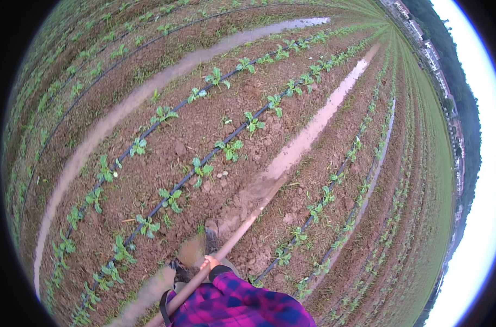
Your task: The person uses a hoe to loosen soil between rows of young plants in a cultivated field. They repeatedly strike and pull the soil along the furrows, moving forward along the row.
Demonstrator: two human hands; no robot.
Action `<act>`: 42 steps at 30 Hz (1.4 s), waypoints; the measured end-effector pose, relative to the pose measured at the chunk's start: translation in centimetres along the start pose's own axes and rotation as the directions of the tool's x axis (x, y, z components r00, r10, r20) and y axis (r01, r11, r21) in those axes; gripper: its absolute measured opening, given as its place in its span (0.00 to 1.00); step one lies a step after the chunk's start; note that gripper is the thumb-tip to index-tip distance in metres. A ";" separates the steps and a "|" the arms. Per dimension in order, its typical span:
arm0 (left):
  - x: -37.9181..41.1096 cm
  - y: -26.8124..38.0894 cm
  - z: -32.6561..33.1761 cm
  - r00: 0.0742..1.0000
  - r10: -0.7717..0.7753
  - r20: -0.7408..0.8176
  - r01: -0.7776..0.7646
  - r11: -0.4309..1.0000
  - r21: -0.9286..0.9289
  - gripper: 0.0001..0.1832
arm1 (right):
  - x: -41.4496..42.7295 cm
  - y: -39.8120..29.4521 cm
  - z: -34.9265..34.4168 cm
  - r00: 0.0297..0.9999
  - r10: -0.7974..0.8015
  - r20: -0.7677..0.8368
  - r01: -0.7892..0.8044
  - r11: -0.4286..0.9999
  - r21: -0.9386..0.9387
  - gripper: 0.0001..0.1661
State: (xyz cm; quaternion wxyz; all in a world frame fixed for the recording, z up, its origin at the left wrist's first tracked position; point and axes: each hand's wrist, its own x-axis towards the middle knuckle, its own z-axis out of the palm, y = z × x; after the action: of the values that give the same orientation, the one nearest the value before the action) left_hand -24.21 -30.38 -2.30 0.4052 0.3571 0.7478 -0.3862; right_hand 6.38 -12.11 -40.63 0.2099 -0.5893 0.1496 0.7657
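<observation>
My right hand point(210, 261) is closed around a long wooden pole point(237, 235), beside a dark cuff and a purple and blue plaid sleeve. The pole runs from the bottom edge up to a furrow of muddy water point(289, 157). Its far end meets stirred, brown water, and any tool head there is hidden. At the pole's lower part shows another dark cuff point(164, 306); my left hand itself is out of sight. Just ahead of my right hand, dark, muddy footwear point(211, 237) stands at the furrow's wet soil.
Rows of leafy green seedlings point(229, 150) grow along black irrigation tubes point(186, 178) on both sides. A second water-filled furrow point(121, 110) curves along the left. More planted rows lie to the right. Buildings point(432, 53) and a wooded hill stand far off.
</observation>
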 end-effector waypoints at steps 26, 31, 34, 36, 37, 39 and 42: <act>12.2 11.5 4.5 0.907 0.395 -0.143 -0.414 0.900 -0.135 0.18 | -1.7 -5.3 0.0 0.933 -0.358 -0.032 0.357 0.909 0.215 0.10; 10.3 3.8 9.5 0.912 0.377 -0.159 -0.398 0.909 -0.125 0.17 | -1.4 6.9 1.3 0.956 -0.270 -0.117 0.276 0.961 0.031 0.13; 9.1 -0.2 12.2 0.925 0.347 -0.155 -0.366 0.923 -0.117 0.16 | -3.0 13.7 3.2 0.989 -0.089 -0.114 0.093 0.995 0.024 0.13; 9.0 -2.0 14.0 0.929 0.341 -0.142 -0.358 0.927 -0.116 0.15 | -4.6 15.3 3.0 0.997 0.042 -0.069 -0.038 0.997 0.067 0.13; 8.8 -2.9 14.8 0.934 0.329 -0.138 -0.345 0.931 -0.117 0.15 | -4.9 15.1 2.7 0.998 -0.001 -0.061 0.004 0.999 0.045 0.13; 8.4 -4.0 16.4 0.936 0.324 -0.135 -0.339 0.935 -0.105 0.15 | -5.0 13.7 1.0 0.995 -0.089 -0.050 0.090 0.996 0.004 0.13; 8.4 -3.6 18.0 0.933 0.311 -0.179 -0.335 0.935 -0.120 0.14 | -4.7 8.6 -0.8 0.921 -0.385 -0.056 0.377 0.919 -0.112 0.14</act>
State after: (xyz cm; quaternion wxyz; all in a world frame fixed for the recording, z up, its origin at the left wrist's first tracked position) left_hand -24.78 -45.76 -15.39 0.4284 0.4737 0.7349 -0.2282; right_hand 3.84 -20.61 -36.49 0.3194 -0.6457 0.0020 0.6936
